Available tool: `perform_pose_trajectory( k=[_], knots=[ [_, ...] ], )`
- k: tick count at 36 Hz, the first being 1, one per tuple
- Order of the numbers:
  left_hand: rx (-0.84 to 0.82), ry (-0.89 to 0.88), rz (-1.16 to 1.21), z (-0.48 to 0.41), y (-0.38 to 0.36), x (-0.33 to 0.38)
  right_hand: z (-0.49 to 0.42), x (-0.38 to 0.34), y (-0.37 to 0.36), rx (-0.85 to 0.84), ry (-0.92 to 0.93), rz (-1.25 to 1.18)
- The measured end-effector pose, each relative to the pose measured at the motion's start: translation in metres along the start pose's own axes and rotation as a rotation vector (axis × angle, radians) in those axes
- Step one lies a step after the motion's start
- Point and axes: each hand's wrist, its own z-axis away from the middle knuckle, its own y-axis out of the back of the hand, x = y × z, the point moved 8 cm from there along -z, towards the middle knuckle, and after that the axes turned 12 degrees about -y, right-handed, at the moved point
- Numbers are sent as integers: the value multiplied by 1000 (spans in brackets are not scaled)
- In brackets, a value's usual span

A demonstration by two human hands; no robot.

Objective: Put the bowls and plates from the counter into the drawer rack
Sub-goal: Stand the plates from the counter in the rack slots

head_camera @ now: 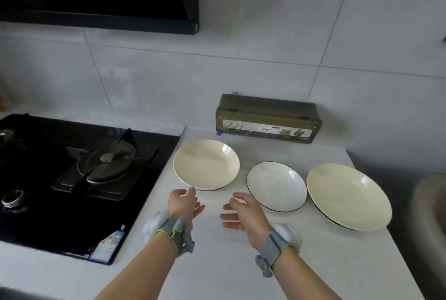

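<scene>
Surface right of gas hob: three plates spaced for pickup; I note left hand, right hand open, empty.

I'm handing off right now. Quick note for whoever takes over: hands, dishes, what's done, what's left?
Left hand: open, empty, thumb close to the left cream dish; contact unclear.
Right hand: open, empty, beside the black-rimmed white dish.
Right cream dish sits at the counter end by the sink.
Dark rims under both cream dishes hint at more stacked beneath.
Done: nothing visibly stowed; the drawer rack is out of view.
Left: all dishes on the counter go into the rack.
</scene>
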Motion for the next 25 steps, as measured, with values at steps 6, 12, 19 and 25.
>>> perform_pose_trajectory(
  k=[6,12,19,25],
  knots=[
    [62,-3,-67,-47,-11,-8,-42,-17,-7,7,-28,-22],
    [55,-14,-212,-86,-7,-20,-82,-23,-12,31,-71,-19],
    [-18,-22,-417,-99,-5,-23,-107,-19,-13,80,-85,-8],
    [-26,-40,-382,-96,-9,-12,-109,-18,-14,112,-88,5]
  ],
)
